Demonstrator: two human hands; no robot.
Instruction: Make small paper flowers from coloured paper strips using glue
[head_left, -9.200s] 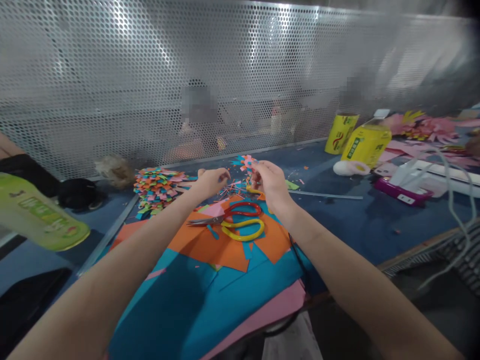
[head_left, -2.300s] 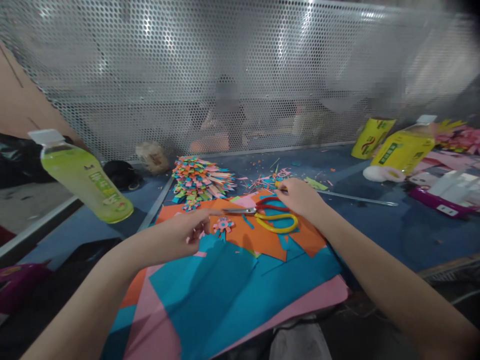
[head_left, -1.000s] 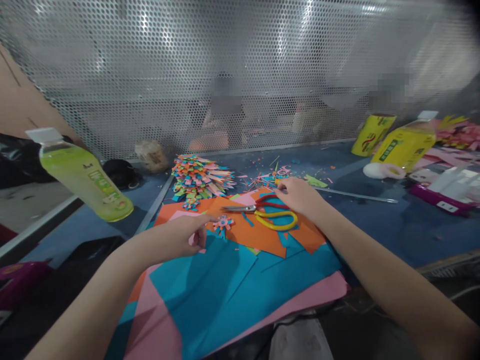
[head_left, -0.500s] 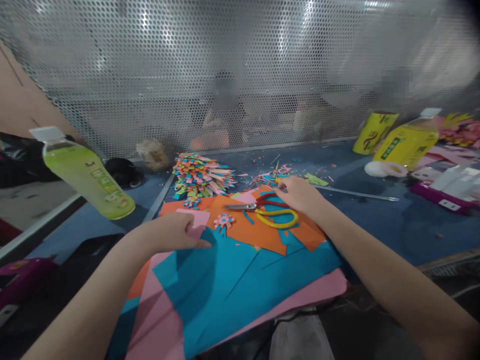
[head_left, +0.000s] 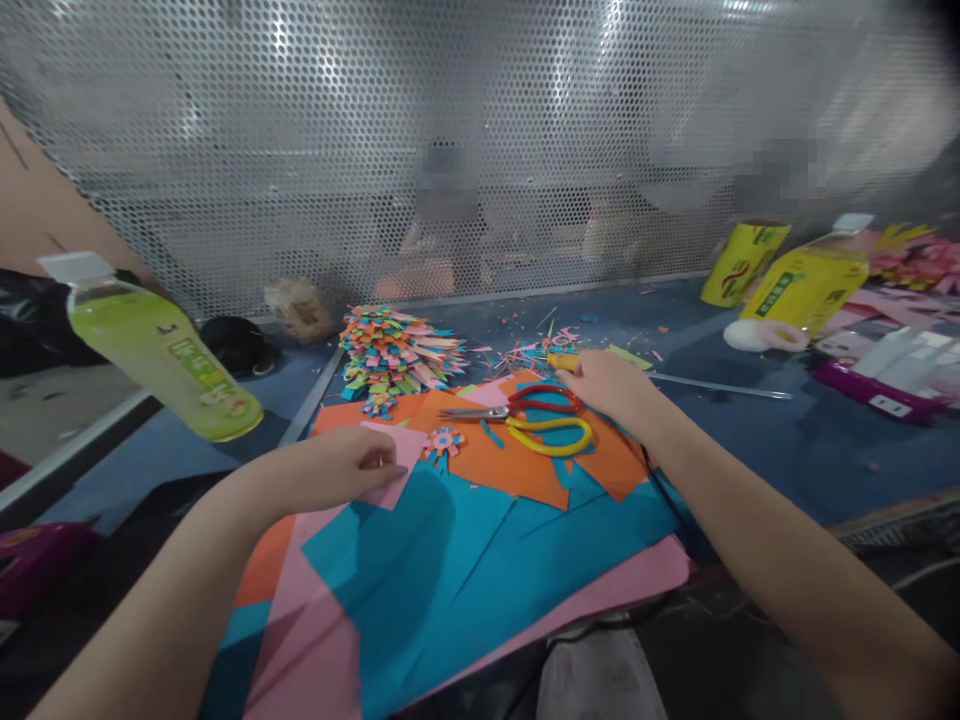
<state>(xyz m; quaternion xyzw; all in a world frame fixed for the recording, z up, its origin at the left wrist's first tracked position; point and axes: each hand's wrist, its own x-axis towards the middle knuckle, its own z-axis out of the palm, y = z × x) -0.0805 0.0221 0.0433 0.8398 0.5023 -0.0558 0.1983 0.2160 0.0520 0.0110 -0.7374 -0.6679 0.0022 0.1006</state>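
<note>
The left hand [head_left: 346, 464] has just pinched the pink paper [head_left: 409, 446], nine o'clock from the flower [head_left: 445, 441], so that piece seems picked. I can't tell what the curled right hand [head_left: 611, 386] holds.

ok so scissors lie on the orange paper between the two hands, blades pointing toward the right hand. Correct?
One thing is off: in the head view, the blades point toward the left hand's side, away from the right hand. The scissors do lie on the orange paper between the two hands.
</note>
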